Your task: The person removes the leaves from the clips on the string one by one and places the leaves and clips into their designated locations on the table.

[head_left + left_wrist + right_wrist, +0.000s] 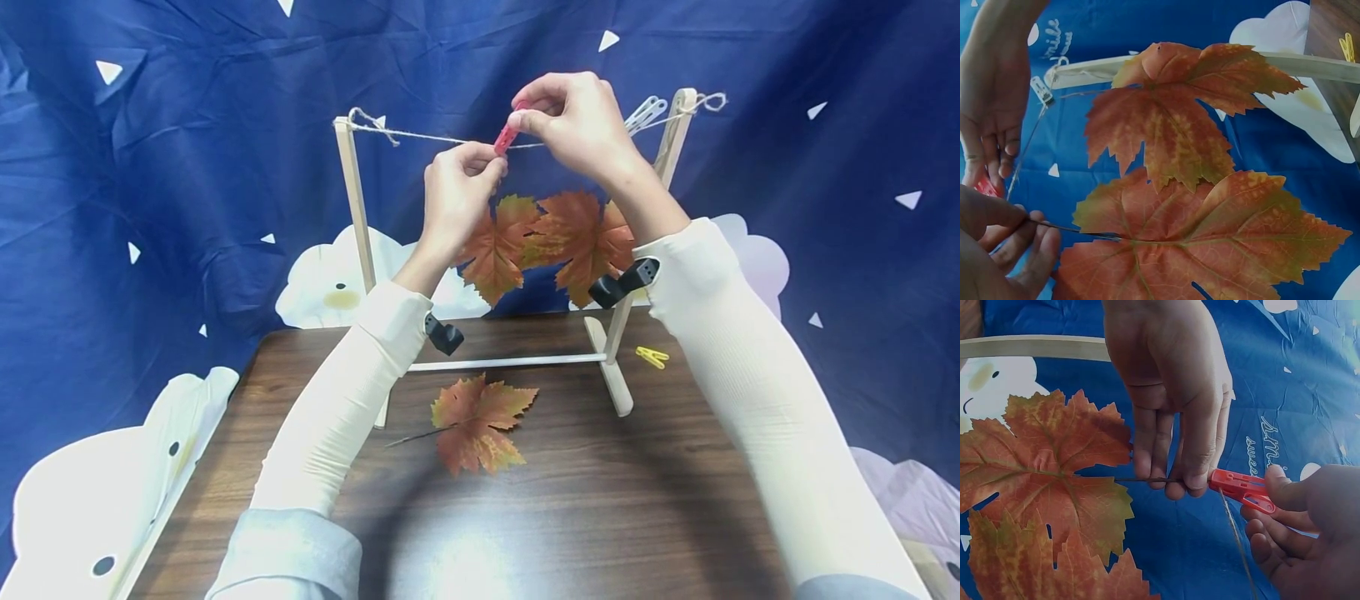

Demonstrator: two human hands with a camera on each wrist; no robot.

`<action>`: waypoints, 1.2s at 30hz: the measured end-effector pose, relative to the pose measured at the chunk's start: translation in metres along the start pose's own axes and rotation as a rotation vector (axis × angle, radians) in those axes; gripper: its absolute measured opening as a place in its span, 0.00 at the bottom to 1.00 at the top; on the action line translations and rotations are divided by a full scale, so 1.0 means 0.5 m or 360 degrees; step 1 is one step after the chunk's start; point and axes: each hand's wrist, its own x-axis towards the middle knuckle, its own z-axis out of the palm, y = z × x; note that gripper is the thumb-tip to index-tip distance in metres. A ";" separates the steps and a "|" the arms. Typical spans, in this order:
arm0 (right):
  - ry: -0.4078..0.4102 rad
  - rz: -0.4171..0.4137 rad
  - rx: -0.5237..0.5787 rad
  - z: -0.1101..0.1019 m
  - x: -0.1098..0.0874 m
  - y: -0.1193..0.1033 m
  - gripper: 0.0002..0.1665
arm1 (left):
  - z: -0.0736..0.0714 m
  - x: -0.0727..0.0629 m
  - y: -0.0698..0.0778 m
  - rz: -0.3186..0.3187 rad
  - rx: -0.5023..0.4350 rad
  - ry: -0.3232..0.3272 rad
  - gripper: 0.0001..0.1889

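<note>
My left hand [457, 192] pinches the thin stem of an orange-green maple leaf [495, 250], which hangs below the string [420, 135]. Between the thumb and fingers of my right hand [581, 121] is a red clothespin [1235, 485]. Its front end meets the string and the top of the stem, right beside my left fingertips; whether it grips the stem is hidden. A second maple leaf [1172, 106] hangs close by, partly overlapping the first. At its stem a white clothespin [1042, 91] sits on the string.
Two wooden posts [356, 200] carry the string, with a white crossbar [510, 362] low between them. On the brown table [585, 500] lie another maple leaf [480, 425] and, right of the stand, a yellow clothespin [652, 357]. A blue patterned cloth [187, 183] hangs behind.
</note>
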 end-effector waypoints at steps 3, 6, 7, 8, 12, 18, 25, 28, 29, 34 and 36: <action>0.0019 -0.0001 0.0005 0.000 -0.001 0.000 0.22 | -0.001 -0.001 0.002 0.0004 0.0019 0.0007 0.09; 0.0049 -0.0001 0.0027 0.000 -0.001 -0.002 0.21 | -0.003 0.000 0.003 0.0005 0.0022 0.0009 0.09; 0.0064 -0.0002 0.0041 0.000 -0.001 -0.002 0.20 | -0.003 0.000 0.003 0.0003 0.0024 0.0009 0.09; 0.0079 -0.0001 0.0055 0.000 -0.001 -0.003 0.20 | -0.003 0.000 0.003 0.0003 0.0027 0.0009 0.09; 0.0131 0.0005 0.0100 -0.001 -0.001 -0.005 0.19 | -0.003 0.000 0.005 0.0006 0.0037 0.0010 0.08; 0.0185 -0.0005 0.0129 -0.005 -0.002 -0.006 0.18 | -0.003 0.000 0.004 0.0012 0.0026 0.0006 0.08; 0.0249 -0.0019 0.0155 -0.006 -0.001 -0.006 0.17 | -0.005 -0.001 0.004 -0.0001 0.0023 0.0006 0.07; 0.0284 -0.0034 0.0169 -0.007 -0.001 -0.007 0.17 | -0.005 -0.002 0.004 -0.0010 0.0016 -0.0001 0.08; 0.0298 -0.0039 0.0179 -0.008 -0.001 -0.007 0.17 | -0.006 -0.002 0.004 -0.0011 0.0014 0.0000 0.08; 0.0350 -0.0060 0.0233 -0.012 -0.003 -0.005 0.16 | -0.007 -0.003 0.005 -0.0013 0.0002 0.0006 0.09; 0.0367 -0.0060 0.0258 -0.016 -0.004 -0.004 0.16 | -0.008 -0.004 0.005 -0.0010 0.0001 0.0007 0.09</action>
